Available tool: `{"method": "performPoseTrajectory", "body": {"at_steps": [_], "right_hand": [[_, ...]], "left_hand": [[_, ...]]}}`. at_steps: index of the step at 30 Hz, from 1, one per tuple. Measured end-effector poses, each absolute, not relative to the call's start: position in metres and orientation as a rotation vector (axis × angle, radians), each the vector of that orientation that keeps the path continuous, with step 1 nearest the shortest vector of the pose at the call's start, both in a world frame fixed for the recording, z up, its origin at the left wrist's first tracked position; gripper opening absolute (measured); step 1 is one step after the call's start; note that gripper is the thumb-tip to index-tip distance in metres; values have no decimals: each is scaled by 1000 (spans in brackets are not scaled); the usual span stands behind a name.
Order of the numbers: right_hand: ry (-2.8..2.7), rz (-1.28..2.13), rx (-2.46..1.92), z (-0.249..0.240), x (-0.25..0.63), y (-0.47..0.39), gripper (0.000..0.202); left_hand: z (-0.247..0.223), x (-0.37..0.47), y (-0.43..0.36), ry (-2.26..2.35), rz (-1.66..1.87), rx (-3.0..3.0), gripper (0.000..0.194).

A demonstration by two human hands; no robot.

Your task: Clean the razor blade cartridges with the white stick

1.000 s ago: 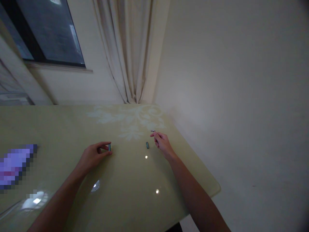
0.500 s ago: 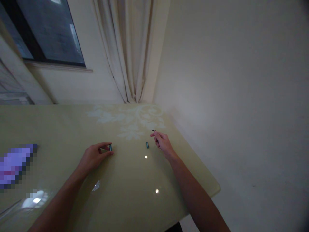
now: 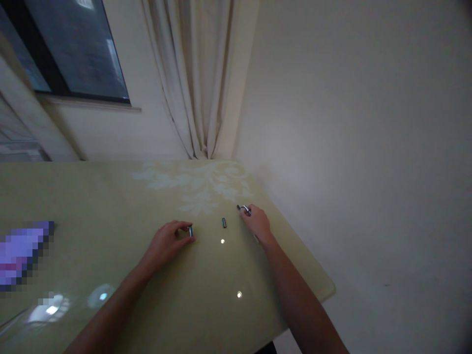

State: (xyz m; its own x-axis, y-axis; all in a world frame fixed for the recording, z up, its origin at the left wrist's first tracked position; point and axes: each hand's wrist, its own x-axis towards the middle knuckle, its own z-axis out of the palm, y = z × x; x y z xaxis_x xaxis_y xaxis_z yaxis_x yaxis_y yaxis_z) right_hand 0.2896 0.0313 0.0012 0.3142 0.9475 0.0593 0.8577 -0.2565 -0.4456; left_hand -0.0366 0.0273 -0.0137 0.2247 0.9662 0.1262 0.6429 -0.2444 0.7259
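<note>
My left hand (image 3: 171, 244) is closed, with the thumb and index finger pinching a small battery (image 3: 191, 230) held upright by its ends. Another battery (image 3: 223, 222), dark with a bluish side, lies on the table between my two hands, nearer the right one. My right hand (image 3: 257, 222) is closed around a slim black-and-silver object (image 3: 244, 208). Its dark tip and a curved shiny part stick out past the fingers; the rest is hidden in the hand, so its kind is unclear.
The glossy yellow-green table (image 3: 191, 295) has a white floral pattern near its far edge and several light reflections. At the left lies a blurred purple item (image 3: 22, 250). A pale wall (image 3: 350, 147) borders the right side; a curtain (image 3: 195, 73) hangs behind.
My left hand has moved right with its battery, closer to the one on the table. My right hand has turned and shifted slightly right and down, showing more of the black-and-silver object.
</note>
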Motion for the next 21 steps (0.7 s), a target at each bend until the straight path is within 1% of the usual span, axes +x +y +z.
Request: {"method": "performPoseTrajectory", "body": {"at_steps": [2, 6, 13, 21], "right_hand": [[-1619, 318, -2204, 0, 280, 30, 21], [-1692, 358, -2141, -1, 257, 28, 26], [-1834, 351, -2156, 3, 211, 32, 29], [-1978, 391, -2066, 4, 139, 39, 33]], "left_hand": [[-17, -37, 29, 1479, 783, 2011, 50], [-21, -58, 31, 1564, 741, 2010, 52], [-25, -106, 40, 1694, 688, 1875, 62], [-24, -141, 47, 1790, 680, 1845, 61]]}}
